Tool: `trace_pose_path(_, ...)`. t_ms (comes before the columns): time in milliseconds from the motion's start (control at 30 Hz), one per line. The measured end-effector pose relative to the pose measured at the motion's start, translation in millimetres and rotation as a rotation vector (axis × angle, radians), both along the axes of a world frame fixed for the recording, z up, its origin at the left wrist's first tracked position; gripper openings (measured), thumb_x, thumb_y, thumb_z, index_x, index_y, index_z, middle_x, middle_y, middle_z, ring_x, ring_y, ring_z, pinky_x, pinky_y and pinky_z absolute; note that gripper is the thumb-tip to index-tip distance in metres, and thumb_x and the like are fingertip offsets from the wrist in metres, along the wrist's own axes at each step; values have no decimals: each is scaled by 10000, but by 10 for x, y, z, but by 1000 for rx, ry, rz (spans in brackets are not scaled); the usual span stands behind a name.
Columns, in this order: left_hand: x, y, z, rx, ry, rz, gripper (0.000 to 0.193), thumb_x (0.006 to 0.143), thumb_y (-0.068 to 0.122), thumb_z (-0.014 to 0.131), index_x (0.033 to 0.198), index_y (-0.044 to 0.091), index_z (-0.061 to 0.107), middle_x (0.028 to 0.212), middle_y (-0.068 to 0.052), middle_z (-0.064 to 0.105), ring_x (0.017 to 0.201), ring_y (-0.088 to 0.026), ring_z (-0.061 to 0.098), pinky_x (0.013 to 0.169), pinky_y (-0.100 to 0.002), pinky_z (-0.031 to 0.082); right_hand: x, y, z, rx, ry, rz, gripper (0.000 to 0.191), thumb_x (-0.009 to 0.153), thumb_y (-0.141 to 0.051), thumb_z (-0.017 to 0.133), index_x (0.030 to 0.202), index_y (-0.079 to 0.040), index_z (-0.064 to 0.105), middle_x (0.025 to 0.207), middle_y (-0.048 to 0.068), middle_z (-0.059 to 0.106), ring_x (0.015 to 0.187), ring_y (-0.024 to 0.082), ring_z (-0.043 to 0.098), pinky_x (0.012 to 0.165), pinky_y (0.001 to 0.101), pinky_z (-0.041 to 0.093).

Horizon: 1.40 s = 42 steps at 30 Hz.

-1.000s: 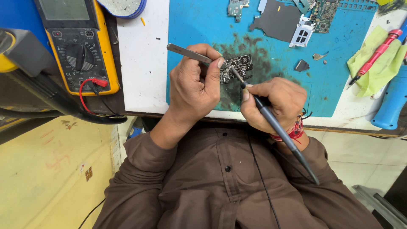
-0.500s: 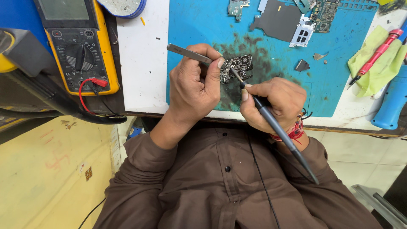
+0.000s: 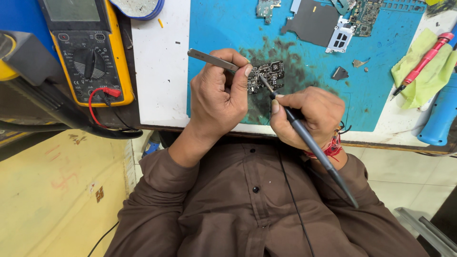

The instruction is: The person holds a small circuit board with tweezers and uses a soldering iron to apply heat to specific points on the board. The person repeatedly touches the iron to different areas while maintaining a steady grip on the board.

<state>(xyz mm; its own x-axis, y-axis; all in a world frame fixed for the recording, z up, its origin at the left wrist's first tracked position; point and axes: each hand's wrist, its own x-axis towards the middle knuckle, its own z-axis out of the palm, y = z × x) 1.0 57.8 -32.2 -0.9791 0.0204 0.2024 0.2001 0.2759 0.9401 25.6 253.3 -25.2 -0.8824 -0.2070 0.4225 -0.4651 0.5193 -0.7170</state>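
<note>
The left hand (image 3: 216, 97) is closed around metal tweezers (image 3: 212, 60), whose tips press down on a small dark circuit board (image 3: 266, 75) lying on the blue mat (image 3: 223, 28), on its sooty patch. The right hand (image 3: 309, 116) is closed in a pen grip on a soldering iron (image 3: 304, 135), its thin tip touching the board from about 5 o'clock, while the grey handle runs back toward the brown shirt (image 3: 247, 204).

To do this well, I judge the tweezers should keep the board pinned flat so it cannot slide under the tip, the right wrist should rest on the table edge for steadiness, and the tip should meet only the one spot being worked, since neighbouring parts sit very close.

There are no packages or signs in view. At 10 o'clock from the board sits a yellow-cased meter (image 3: 90, 52) with a grey screen, a round dial and a red plug. At 1 o'clock lie a dark metal shield (image 3: 312, 21) and more board pieces (image 3: 364, 16). At 3 o'clock a red screwdriver (image 3: 421, 59) rests on a yellow-green cloth (image 3: 428, 81), beside a blue handle (image 3: 440, 119)
</note>
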Motion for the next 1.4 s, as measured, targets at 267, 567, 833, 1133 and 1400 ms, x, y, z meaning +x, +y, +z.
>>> trace_pose_path(267,-2,-3,-4,-8,0,-2,66,1071,15,656,1098,29,597,880,-20,665,640,-44,605,547,-209,469,7,3,5,-10,-6,-3,131,853,-8,794,903,-21,673,782,105,691,632,228,645,556,308,474)
trace_pose_path(567,-2,2,5,-9,1,3,69,1070,15,659,1098,30,598,877,-20,662,634,-46,593,516,-196,458,9,3,-2,-7,-5,-9,135,862,-10,800,908,-17,673,782,106,688,629,231,641,555,312,471)
trace_pose_path(833,0,3,7,-12,7,4,74,1071,11,660,1097,33,594,875,-21,661,610,-41,605,524,-197,472,5,14,-11,-9,-10,0,142,854,-12,802,904,-16,669,787,108,694,620,227,636,552,310,467)
trace_pose_path(1133,-5,-7,-11,-19,5,-7,68,1077,25,656,1102,36,594,863,-9,654,597,-27,578,514,-194,445,20,-15,25,-30,-44,-116,132,884,-11,792,980,-8,703,766,88,666,609,191,611,540,283,433)
trace_pose_path(1400,10,-10,-13,20,23,-2,95,1090,38,663,1136,34,580,903,-20,660,639,-46,596,553,-198,477,25,-4,20,-19,5,-125,152,951,-12,789,1072,19,702,864,132,681,664,221,630,607,304,463)
